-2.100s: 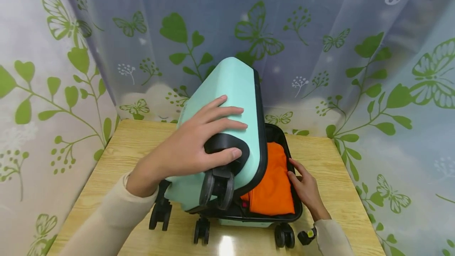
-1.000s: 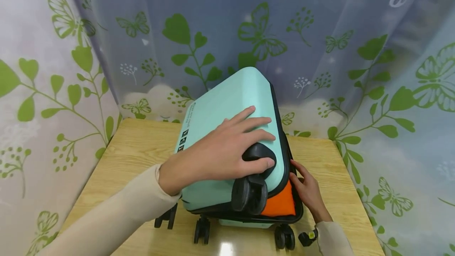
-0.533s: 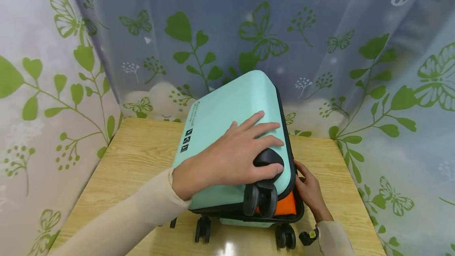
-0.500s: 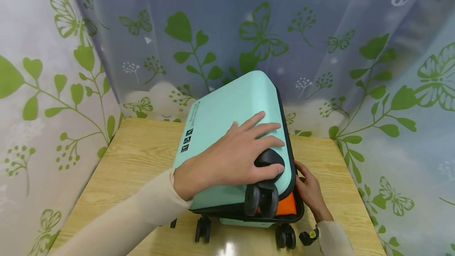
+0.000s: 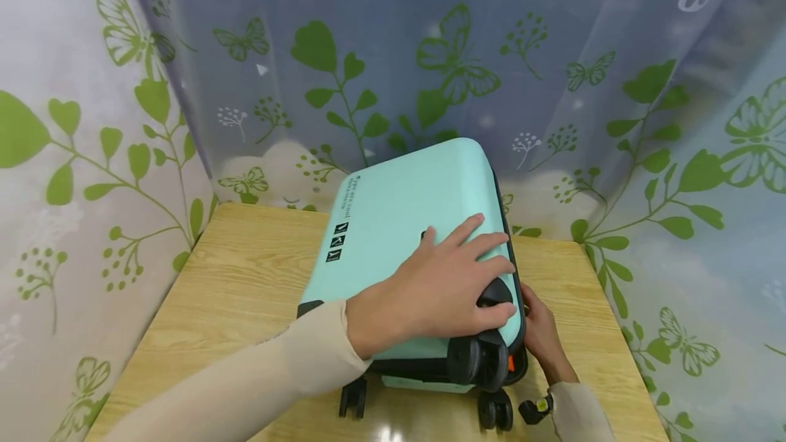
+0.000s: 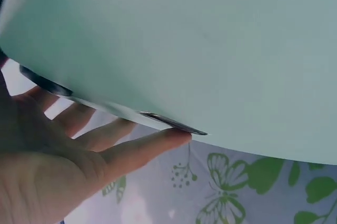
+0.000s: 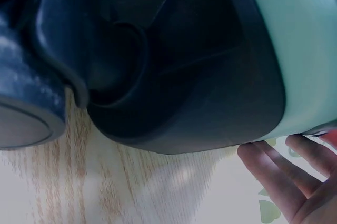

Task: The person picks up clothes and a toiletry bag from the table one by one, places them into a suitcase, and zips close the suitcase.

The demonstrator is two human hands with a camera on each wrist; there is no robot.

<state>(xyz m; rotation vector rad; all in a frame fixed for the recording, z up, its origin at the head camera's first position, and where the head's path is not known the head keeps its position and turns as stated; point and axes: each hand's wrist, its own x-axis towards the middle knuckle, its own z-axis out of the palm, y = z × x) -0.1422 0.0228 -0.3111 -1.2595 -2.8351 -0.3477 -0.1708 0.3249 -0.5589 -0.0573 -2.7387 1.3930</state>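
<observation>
A mint-green suitcase lies on the wooden table, its lid lowered almost flat over the bottom shell with a narrow gap at the front right. Through that gap a sliver of orange cloth shows; the rest is hidden. My left hand rests with spread fingers on the lid's right part, its thumb beside a black wheel mount. In the left wrist view the fingers lie straight against the green shell. At the right rim my right hand touches the suitcase's side; extended fingers meet the shell in the right wrist view.
Black caster wheels stick out at the suitcase's front, one pair on the lid's corner. The wooden table extends to both sides. A patterned curtain stands behind and at the sides. A black wrist device sits by my right sleeve.
The lid has swung down to the right from steeply raised, covering nearly all the orange cloth. My left hand has moved right and down with it; my right hand stays by the rim.
</observation>
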